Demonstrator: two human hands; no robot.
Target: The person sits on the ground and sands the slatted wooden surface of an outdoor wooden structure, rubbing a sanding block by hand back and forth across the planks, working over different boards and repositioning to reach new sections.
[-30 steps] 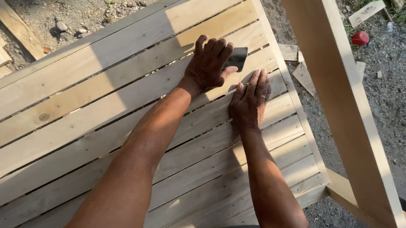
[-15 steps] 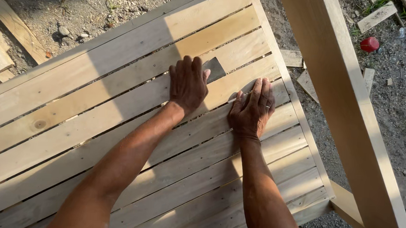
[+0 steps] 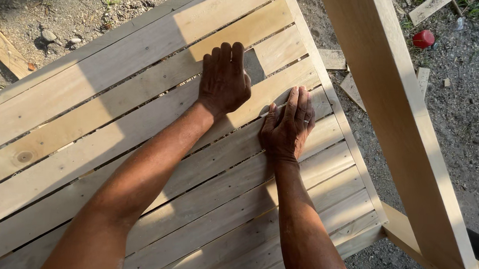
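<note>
- Sliding up and to the left across the slats since half a second ago, the left hand [image 3: 224, 79] is now pressing a dark sanding pad [image 3: 254, 66] against one of the pale boards, and more of the pad is showing past the fingers than before.
- That pad is lying flat on a slat in the upper right part of the slatted wooden panel [image 3: 75, 142], half hidden under the hand; its grey corner is sticking out to the right of the knuckles.
- Fingers of the left hand are lying close together and slightly curled over the pad, pinning it down rather than wrapping round it.
- Just beside it and lower, the right hand [image 3: 288, 126] is resting palm down with fingers stretched out flat, holding nothing, bracing on the slats.
- Beyond the panel's right edge a thick upright wooden post [image 3: 408, 138] is crossing the view.
- Wood offcuts [image 3: 351, 86] and a small red object [image 3: 423, 39] are lying on the gravel.
</note>
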